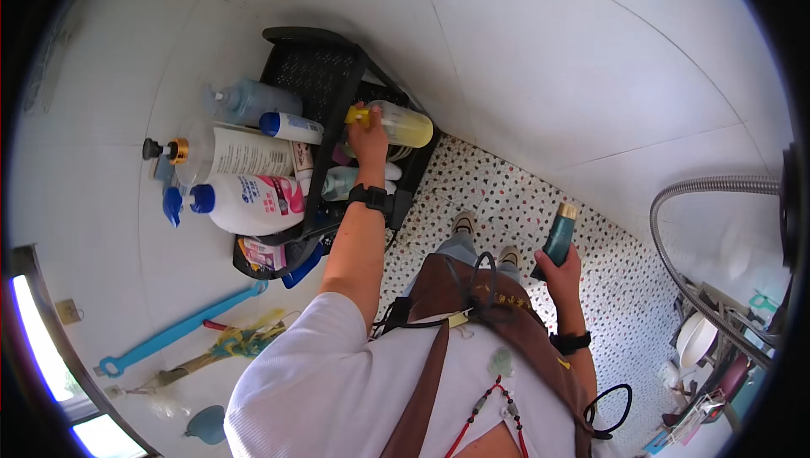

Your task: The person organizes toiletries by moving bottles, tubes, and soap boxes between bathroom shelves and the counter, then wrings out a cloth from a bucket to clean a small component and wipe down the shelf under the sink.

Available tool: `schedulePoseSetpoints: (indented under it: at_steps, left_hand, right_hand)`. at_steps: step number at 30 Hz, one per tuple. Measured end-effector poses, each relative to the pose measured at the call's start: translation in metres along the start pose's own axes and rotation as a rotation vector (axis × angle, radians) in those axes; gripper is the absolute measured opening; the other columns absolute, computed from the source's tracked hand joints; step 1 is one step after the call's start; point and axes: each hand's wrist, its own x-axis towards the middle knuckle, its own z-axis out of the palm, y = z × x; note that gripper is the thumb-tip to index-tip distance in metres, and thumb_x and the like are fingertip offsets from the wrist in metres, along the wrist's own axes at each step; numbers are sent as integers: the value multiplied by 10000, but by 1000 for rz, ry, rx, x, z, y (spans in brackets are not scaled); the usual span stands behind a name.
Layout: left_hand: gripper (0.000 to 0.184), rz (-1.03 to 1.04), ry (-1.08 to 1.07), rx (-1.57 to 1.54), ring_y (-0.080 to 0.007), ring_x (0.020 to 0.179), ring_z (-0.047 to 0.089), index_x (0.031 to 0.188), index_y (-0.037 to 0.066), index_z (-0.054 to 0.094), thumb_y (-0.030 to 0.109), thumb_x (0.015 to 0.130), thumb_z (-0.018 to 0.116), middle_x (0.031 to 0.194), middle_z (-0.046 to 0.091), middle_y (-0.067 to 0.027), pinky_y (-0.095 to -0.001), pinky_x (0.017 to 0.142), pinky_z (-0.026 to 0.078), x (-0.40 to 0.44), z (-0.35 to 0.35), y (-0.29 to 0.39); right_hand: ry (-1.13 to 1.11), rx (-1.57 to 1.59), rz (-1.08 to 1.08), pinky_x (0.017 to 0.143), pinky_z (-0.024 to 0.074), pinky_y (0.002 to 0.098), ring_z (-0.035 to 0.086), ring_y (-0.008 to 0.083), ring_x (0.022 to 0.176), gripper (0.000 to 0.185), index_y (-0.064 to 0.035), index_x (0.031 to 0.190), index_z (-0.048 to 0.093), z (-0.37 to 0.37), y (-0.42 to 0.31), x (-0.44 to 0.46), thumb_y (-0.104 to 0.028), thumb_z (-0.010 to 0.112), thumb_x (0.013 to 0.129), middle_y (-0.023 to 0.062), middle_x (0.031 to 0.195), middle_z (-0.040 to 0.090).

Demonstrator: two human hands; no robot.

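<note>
Wearing a white shirt [304,373] and a brown apron [445,285], a person is standing on a speckled floor [523,179], and a red beaded cord [478,406] is hanging at the chest. On the right, the right hand [563,272] is gripping a teal bottle [558,237] by its lower part, and the gold cap [567,210] is pointing away from the body. A black band [570,342] is circling that wrist. Farther off on the left, the left hand [368,139] is clasping the yellow top of a clear bottle [405,126] holding pale yellow liquid. A dark strap [369,197] is sitting on this wrist. The two hands are being held well apart, each closing on its own bottle. The clear bottle is showing at the right side of a black rack [312,70]; whether the rack is bearing its weight, one cannot tell. Left of the left hand, the rack is holding a large white bottle [253,205] with a blue cap, a black-and-gold pump bottle [196,158], a small white bottle [295,127] and, farthest, a bluish pump bottle [257,102]. A long blue handle [186,325] is slanting along the left side. Far right, a metal hose [662,230] is curving down before the white wall [582,36].
</note>
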Motion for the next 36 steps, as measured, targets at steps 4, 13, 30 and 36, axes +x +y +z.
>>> schedulePoseSetpoints:
  at_steps: [4, 13, 30, 36]
  left_hand:
    - [358, -36, -49, 144, -201, 958, 563, 1160, 26, 500, 152, 863, 656, 1053, 569, -94, -318, 867, 440, -1, 2, 7]
    - [294, 310, -301, 10, -181, 978, 566, 1103, 3, 518, 95, 855, 645, 1074, 589, -121, -296, 851, 444, -41, -9, 81]
    - [285, 529, 223, 388, -344, 796, 628, 960, -32, 582, 198, 807, 648, 858, 648, -188, -393, 710, 478, 92, -102, 304]
    - [302, 486, 493, 488, -364, 879, 634, 978, -20, 602, 201, 783, 667, 925, 653, -210, -426, 761, 492, 147, -87, 253]
  right_hand:
    - [-21, -86, -99, 605, 466, 297, 537, 134, 655, 358, -9, 909, 526, 14, -15, 11, -182, 772, 716, 59, 750, 574]
    - [-35, -69, -94, 644, 462, 262, 522, 99, 694, 361, -8, 1004, 548, 6, -19, 22, -154, 747, 741, 25, 792, 563]
    - [-36, -82, -309, 597, 455, 271, 526, 113, 645, 310, -22, 906, 533, -24, -22, 26, -169, 749, 739, 38, 751, 562]
    - [19, -12, -198, 628, 467, 286, 535, 118, 668, 319, -14, 917, 554, -39, 8, 21, -177, 755, 731, 38, 757, 574]
